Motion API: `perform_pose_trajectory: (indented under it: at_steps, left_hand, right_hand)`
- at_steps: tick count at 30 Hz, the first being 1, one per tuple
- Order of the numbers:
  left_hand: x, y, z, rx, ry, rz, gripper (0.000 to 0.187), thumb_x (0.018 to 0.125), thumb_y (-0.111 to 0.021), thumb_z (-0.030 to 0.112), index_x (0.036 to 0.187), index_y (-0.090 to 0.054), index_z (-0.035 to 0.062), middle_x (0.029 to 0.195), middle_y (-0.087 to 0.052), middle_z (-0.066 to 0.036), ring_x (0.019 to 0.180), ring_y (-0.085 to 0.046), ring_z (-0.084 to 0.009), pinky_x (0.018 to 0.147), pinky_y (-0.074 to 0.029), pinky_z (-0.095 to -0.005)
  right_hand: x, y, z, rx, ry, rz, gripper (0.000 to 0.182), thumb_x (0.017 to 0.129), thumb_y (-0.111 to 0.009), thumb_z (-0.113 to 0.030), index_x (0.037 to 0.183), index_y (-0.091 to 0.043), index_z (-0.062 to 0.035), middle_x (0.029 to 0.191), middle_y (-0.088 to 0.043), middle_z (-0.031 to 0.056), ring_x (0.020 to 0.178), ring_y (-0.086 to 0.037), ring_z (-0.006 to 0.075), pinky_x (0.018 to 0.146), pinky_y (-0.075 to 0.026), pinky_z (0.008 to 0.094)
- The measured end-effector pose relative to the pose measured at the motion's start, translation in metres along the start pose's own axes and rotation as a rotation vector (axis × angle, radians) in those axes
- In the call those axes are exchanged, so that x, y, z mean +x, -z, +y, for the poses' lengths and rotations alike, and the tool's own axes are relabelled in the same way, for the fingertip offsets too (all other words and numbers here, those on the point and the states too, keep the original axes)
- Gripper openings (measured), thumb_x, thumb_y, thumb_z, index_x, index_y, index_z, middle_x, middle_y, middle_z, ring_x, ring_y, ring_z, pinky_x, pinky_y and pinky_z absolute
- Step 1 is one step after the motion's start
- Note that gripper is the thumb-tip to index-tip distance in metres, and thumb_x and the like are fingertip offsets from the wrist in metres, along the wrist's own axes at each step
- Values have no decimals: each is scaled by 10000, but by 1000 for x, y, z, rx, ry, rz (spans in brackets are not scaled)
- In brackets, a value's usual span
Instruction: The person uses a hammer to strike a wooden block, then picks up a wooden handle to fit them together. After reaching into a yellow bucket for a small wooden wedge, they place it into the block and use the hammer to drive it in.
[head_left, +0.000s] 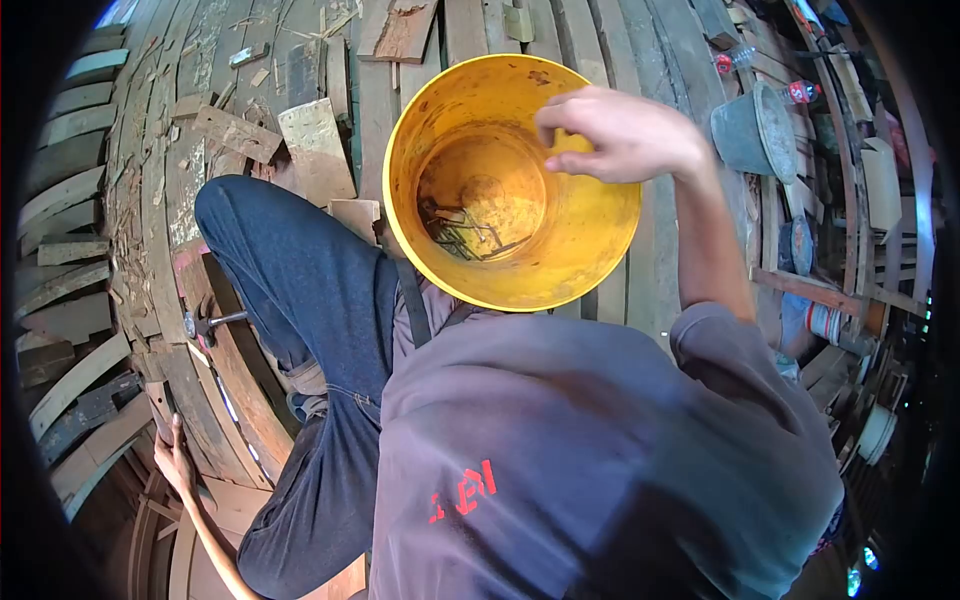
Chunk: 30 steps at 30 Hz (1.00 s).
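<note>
A large yellow bucket (430,105) stands on the plank floor, its mouth facing up. Several long nails (470,235) lie together at its bottom, on the left. Over the bucket's upper right wall is my right hand (610,135), thumb and curled fingers apart, with nothing visible between them. Down at the lower left, my left hand (175,460) has its fingers round the end of a small wooden piece (159,402); part of the grip is hidden. A hammer (204,324) rests on a wooden beam (245,385) beside my bent leg.
Wood offcuts (316,148) and shavings lie on the floor left of the bucket. Curved wooden pieces (75,195) line the far left. At the right are a grey bucket (745,135), plastic bottles (738,60) and a white container (877,433).
</note>
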<state>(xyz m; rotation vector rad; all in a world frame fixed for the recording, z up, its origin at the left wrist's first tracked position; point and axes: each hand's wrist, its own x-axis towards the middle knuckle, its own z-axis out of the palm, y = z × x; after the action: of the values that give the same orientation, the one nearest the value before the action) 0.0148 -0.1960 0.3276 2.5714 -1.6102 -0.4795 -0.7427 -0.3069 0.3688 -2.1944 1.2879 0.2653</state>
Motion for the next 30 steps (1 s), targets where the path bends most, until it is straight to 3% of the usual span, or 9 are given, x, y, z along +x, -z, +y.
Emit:
perform_pose_trajectory:
  at_steps: [3,7,11,13,17,20,23,24,30]
  left_hand:
    - [-10,5,16,18,45,-71,687,914,-693,547,1148,-675,-99,939,-715,-162,883,-648,-232,860,-499,-367]
    - [-17,2,6,46,-13,3,740,896,-681,598,1154,-680,-97,952,-721,-190,897,-663,-267,871,-501,-380]
    - [-21,14,5,226,249,-159,819,873,-684,628,1231,-652,-107,1061,-721,-265,1009,-692,-332,929,-498,-429]
    - [-28,2,-5,106,59,-9,774,874,-685,636,1119,-691,-98,855,-704,-188,813,-650,-262,816,-504,-381]
    - [-33,2,1,147,94,-69,734,881,-688,624,1069,-701,-86,779,-666,-141,744,-592,-215,765,-497,-374]
    - [-38,-3,-1,173,62,-83,704,892,-671,622,1077,-713,-56,751,-665,-139,735,-623,-224,721,-492,-400]
    - [-37,-8,-24,207,19,-9,705,892,-671,620,1093,-709,-54,788,-682,-161,774,-649,-245,758,-501,-405]
    - [-45,-6,-4,179,21,-25,705,891,-673,620,1112,-708,-48,848,-709,-193,838,-680,-284,812,-507,-418]
    - [-44,-11,-6,198,74,-116,765,871,-694,620,1195,-681,-73,998,-722,-268,956,-692,-352,894,-508,-448]
  right_hand:
    - [30,-19,-3,68,73,-97,302,889,-710,-229,1032,-636,26,1010,-686,205,989,-657,401,868,-519,481]
    - [55,-62,-19,12,56,-166,268,879,-698,-183,1038,-644,26,982,-704,213,951,-682,405,834,-549,500]
    - [66,-102,-29,-94,120,-241,234,827,-687,-107,1032,-688,6,909,-716,223,903,-703,417,779,-571,515]
    - [65,-87,-38,-151,165,-346,237,817,-684,-100,1036,-710,-14,914,-730,206,912,-713,400,777,-579,501]
    - [93,-63,-60,-485,243,-663,255,834,-669,-102,1073,-735,-40,956,-759,156,935,-730,359,774,-593,460]
    - [135,-114,-50,-679,530,-791,293,875,-651,-142,1157,-732,-133,1075,-760,82,1002,-716,317,772,-593,460]
    - [160,-172,-33,-673,657,-914,319,897,-631,-166,1204,-714,-195,1122,-741,55,1049,-693,315,784,-582,489]
    - [167,-183,-30,-657,669,-953,331,904,-623,-173,1222,-706,-215,1138,-734,47,1066,-685,315,791,-578,500]
    - [162,-186,-20,-642,741,-901,327,934,-572,-175,1245,-670,-206,1173,-713,62,1109,-666,322,825,-565,514]
